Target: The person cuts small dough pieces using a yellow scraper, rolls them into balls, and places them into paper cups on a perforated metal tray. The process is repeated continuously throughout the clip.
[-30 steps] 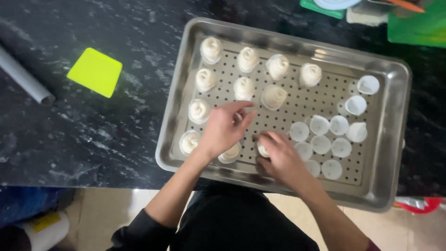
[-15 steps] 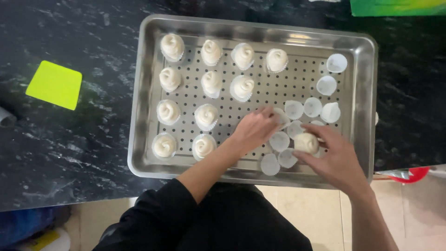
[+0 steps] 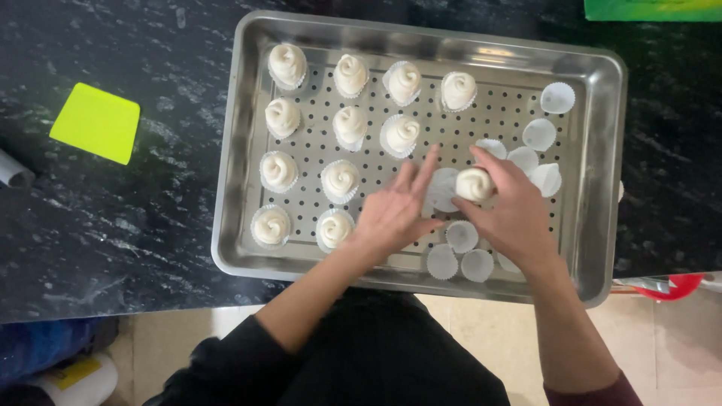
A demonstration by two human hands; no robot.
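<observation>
Holding a swirled white dough bun between thumb and fingers, the right hand sits over the right half of a perforated metal tray; the fingers are closed around the bun, which is lifted just above the tray floor, between the filled rows and the loose liners. Left hand lies just beside it, palm down, fingers spread and straight, index and middle raised, gripping nothing; its fingertips reach an empty paper liner directly left of the bun, contact cannot be confirmed. Filled liners, each with one bun, occupy the left and centre of the tray: four in the top row, three in the second, two in the third, two in the bottom. Empty white liners are scattered down the right side of the tray and along its near edge, some touching one another. Tray rests on a dark speckled tabletop. A yellow-green square card lies flat on the tabletop, well apart to the left of the tray. A green object shows at the upper right edge, partly cut off. Dark sleeves cover both upper arms.
</observation>
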